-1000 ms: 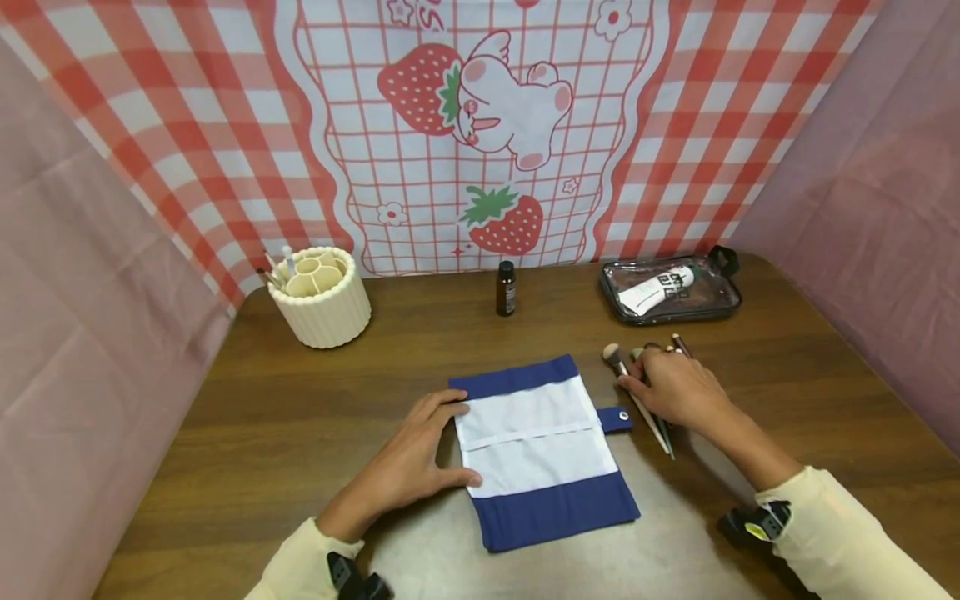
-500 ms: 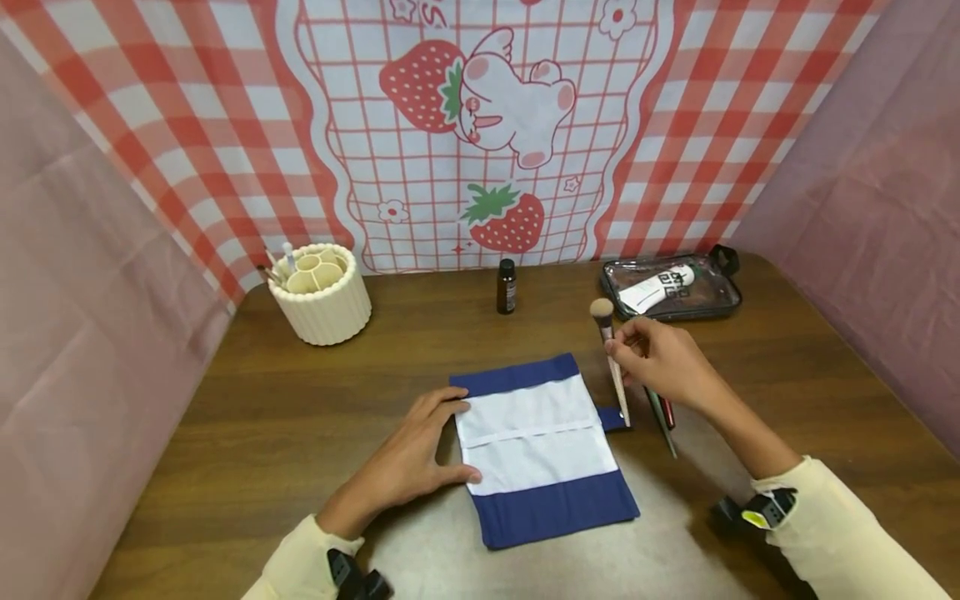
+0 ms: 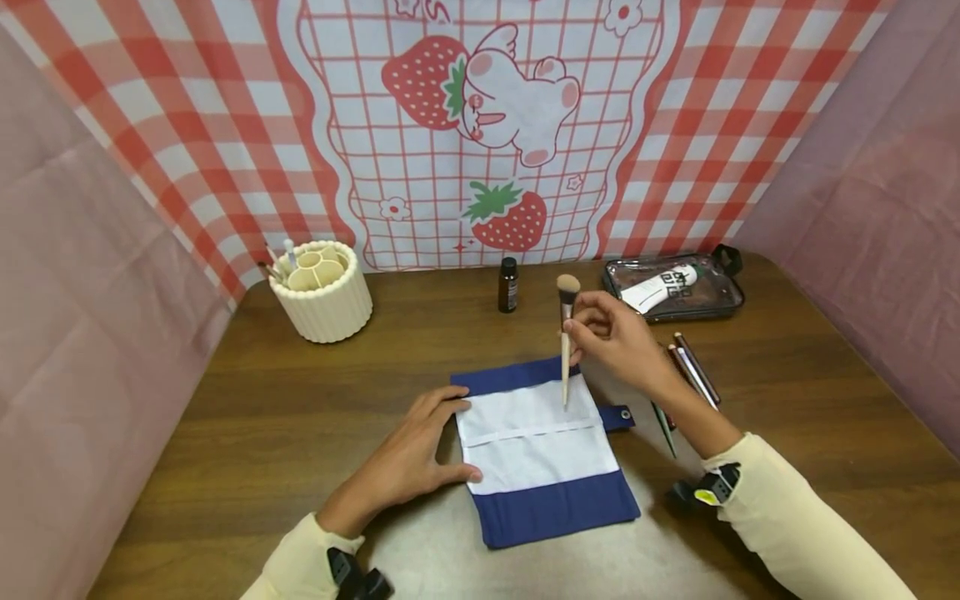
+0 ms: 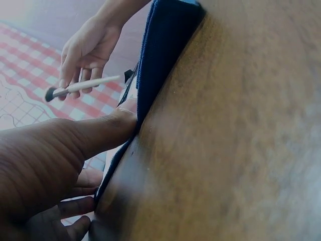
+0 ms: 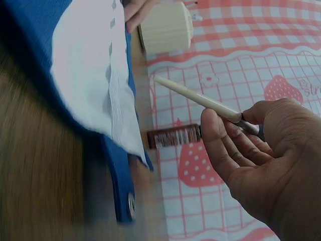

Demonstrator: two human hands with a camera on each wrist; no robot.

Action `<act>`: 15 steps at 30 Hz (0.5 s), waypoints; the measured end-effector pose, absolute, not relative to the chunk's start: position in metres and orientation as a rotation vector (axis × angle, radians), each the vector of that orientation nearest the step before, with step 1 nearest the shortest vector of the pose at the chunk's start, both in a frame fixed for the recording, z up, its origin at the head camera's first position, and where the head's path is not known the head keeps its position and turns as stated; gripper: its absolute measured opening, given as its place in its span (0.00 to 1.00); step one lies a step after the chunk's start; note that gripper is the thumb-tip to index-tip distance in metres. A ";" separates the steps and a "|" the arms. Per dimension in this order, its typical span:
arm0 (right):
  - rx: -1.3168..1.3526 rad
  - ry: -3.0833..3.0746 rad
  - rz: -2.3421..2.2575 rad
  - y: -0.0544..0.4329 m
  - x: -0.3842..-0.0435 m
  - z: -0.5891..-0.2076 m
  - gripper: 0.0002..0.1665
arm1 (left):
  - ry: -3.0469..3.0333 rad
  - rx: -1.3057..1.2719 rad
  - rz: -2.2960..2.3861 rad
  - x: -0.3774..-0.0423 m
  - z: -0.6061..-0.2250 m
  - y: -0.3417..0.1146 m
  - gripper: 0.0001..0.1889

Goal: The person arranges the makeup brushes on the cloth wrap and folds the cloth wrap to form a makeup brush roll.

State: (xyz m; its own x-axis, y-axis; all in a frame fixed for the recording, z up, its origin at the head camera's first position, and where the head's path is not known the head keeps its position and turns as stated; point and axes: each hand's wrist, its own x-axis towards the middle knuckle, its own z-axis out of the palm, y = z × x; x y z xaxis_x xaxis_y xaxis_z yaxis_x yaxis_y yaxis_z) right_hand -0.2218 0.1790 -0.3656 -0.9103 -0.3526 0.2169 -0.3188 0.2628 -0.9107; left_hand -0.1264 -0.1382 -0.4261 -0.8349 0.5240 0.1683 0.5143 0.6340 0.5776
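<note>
My right hand pinches a makeup brush between thumb and fingers, bristles up, its pale handle pointing down over the upper right of the cloth pouch. That blue and white brush roll lies unfolded on the table, with a snap strap sticking out on its right. Along its left edge rests my left hand, thumb and fingers spread on the fabric. In the left wrist view the left thumb presses on the edge of the roll. The right wrist view shows the brush handle stretching away from the fingertips.
Several more brushes lie to the right, partly behind my right forearm. Behind stand a cream ribbed organizer with sticks in it and a small dark bottle. A clear black-edged case holding a white tube lies at the back right.
My right hand has picked the brush up from the group on the right and carried it left over the brush roll. My left hand has stayed in place.
</note>
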 end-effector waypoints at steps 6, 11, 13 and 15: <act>-0.658 2.261 -1.923 0.149 -0.225 -0.371 0.31 | 2.831 0.898 0.990 -0.126 -0.426 -0.140 0.46; -0.684 2.175 -1.970 0.125 -0.225 -0.377 0.35 | 2.827 0.899 0.995 -0.127 -0.427 -0.140 0.46; -0.699 2.153 -1.975 0.116 -0.225 -0.380 0.36 | 2.822 0.898 0.996 -0.128 -0.427 -0.140 0.46; -0.711 2.123 -1.982 0.109 -0.225 -0.383 0.35 | 2.817 0.895 0.994 -0.128 -0.427 -0.140 0.47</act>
